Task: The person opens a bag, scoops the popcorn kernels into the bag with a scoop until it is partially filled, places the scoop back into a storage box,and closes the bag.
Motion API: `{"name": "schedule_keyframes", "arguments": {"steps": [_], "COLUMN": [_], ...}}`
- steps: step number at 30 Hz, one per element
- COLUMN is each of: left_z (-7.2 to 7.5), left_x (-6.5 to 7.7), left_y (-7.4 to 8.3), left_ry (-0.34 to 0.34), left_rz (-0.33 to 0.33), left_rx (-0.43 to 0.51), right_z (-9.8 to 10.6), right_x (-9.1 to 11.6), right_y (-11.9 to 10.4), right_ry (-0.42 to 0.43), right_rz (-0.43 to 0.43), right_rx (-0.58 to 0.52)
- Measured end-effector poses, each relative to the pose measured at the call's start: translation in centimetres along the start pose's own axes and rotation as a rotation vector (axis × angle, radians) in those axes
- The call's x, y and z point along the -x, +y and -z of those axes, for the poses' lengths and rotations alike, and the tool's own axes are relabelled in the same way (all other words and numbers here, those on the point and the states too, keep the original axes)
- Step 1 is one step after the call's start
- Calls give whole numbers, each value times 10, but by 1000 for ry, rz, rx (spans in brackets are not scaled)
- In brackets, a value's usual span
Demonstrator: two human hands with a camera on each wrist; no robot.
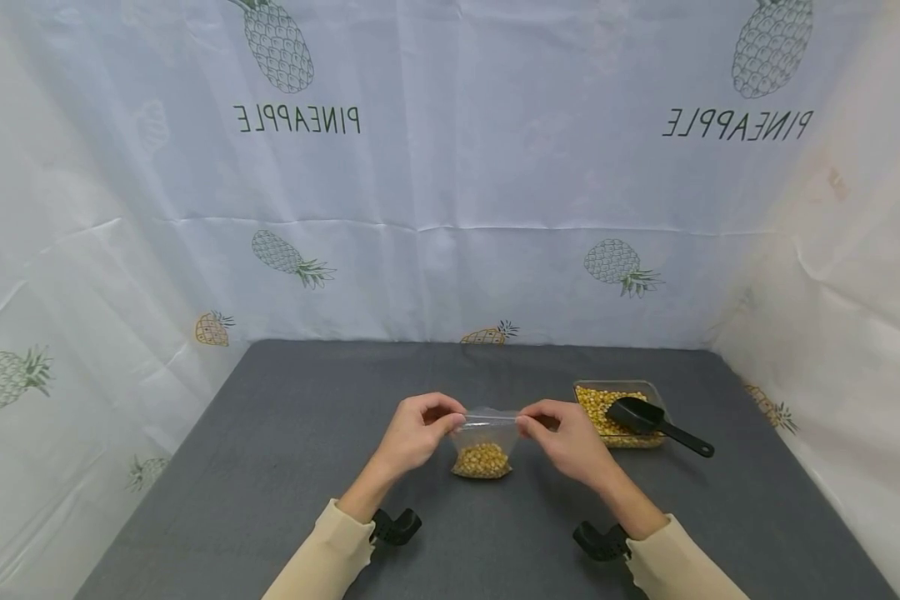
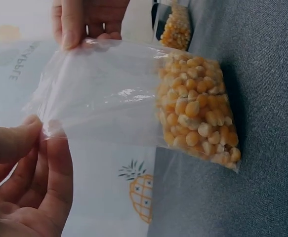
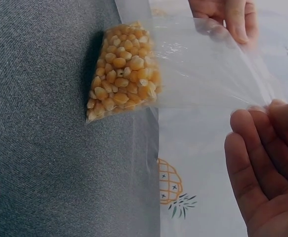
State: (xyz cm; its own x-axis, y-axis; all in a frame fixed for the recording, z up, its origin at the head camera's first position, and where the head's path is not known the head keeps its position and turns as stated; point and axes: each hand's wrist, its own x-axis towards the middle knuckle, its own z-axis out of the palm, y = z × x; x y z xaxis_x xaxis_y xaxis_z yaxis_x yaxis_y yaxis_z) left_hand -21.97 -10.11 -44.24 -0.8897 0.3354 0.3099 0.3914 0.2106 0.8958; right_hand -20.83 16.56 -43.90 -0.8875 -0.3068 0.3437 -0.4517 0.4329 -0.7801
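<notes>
A clear plastic zip bag [image 1: 483, 442] stands upright on the grey table, its lower part filled with yellow corn kernels [image 2: 198, 106]. My left hand [image 1: 414, 429] pinches one top corner of the bag between thumb and fingers. At the opposite corner, my right hand [image 1: 566, 437] pinches the top edge the same way. Between the two hands the bag's mouth is stretched taut, its edges lying close together. In the right wrist view the kernels [image 3: 124, 69] sit settled at the bottom, and the upper half of the bag holds none.
To the right stands a clear rectangular container [image 1: 656, 392] of corn kernels. A black scoop [image 1: 641, 417] lies on it, handle jutting over the right side. Pineapple-print cloth [image 1: 450, 167] hangs behind and at both sides of the grey table [image 1: 307, 417].
</notes>
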Motion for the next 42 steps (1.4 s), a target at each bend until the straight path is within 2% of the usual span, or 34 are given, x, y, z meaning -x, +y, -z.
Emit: {"name": "schedule_keyframes", "arguments": {"steps": [10, 22, 27, 34, 38, 42], "left_z": [-5, -4, -5, -5, -5, -5], "left_x": [1, 1, 0, -1, -1, -1], "left_y": [0, -3, -3, -3, -1, -3], "left_ry": [-22, -17, -20, -20, -29, -31], "left_rz": [4, -11, 3, -9, -10, -23], "left_rx": [-57, 3, 21, 35, 38, 35], "right_z": [0, -3, -6, -11, -14, -16], "right_x": [0, -6, -10, -16, -18, -19], "right_y": [3, -3, -4, -6, -5, -6], "right_ry": [7, -4, 1, -40, -69, -61], "right_rz": [23, -6, -53, -81, -58, -28], "right_rx": [-22, 25, 11, -25, -58, -63]}}
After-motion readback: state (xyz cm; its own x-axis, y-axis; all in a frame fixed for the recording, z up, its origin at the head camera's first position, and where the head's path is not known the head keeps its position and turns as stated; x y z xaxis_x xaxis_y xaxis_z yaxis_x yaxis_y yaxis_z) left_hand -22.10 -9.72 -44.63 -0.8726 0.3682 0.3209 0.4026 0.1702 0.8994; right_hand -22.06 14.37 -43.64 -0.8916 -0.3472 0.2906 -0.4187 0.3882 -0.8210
